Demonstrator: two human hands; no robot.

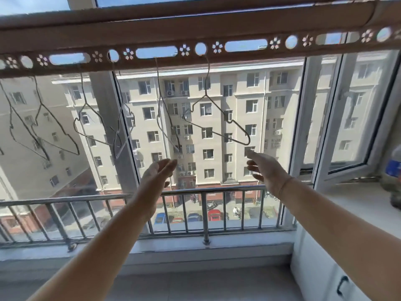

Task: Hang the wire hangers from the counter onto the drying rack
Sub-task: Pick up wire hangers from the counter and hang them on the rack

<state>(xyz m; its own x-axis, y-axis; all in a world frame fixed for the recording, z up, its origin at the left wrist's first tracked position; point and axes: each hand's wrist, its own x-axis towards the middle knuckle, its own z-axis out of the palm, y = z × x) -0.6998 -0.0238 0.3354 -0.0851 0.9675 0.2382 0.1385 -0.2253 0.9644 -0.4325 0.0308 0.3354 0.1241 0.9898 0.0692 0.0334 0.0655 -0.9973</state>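
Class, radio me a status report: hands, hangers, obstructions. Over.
Hands open and empty: left hand, right hand, raised. Several wire hangers hooked on drying rack, none held. Nothing in the way.

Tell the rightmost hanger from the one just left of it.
The rightmost hanger hooks into a round hole and shows its full triangle; its left neighbour hooks into a long slot and hangs nearly edge-on, looking narrow. Both are bare wire, hung on the drying rack.

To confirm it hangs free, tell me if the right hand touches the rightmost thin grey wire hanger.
Apart. Head view shows building wall between the right hand and the wire hanger above it.
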